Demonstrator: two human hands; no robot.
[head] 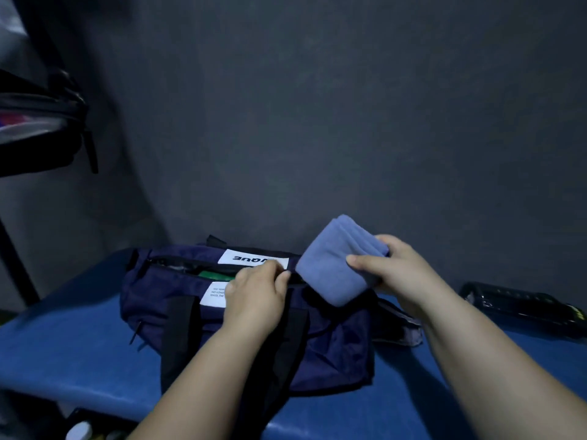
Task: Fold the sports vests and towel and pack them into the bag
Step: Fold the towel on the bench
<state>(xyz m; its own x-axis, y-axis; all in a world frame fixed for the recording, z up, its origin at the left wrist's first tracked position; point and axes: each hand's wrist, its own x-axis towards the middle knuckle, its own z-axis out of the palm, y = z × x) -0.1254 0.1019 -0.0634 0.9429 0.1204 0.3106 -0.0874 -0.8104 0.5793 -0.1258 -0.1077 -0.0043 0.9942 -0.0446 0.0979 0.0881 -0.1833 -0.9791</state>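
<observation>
Blue folded towel (330,265) sits in your right hand (394,268), fingers wrapped round it, at 2 o'clock of the bag (146,303) mouth your left hand (254,296) pinches open; the gap looks narrow, so it may snag and unfold going in.

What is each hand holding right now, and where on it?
The right hand grips the folded towel by one end, held above the bag. The left hand pinches the bag at the edge of its zip opening.
</observation>
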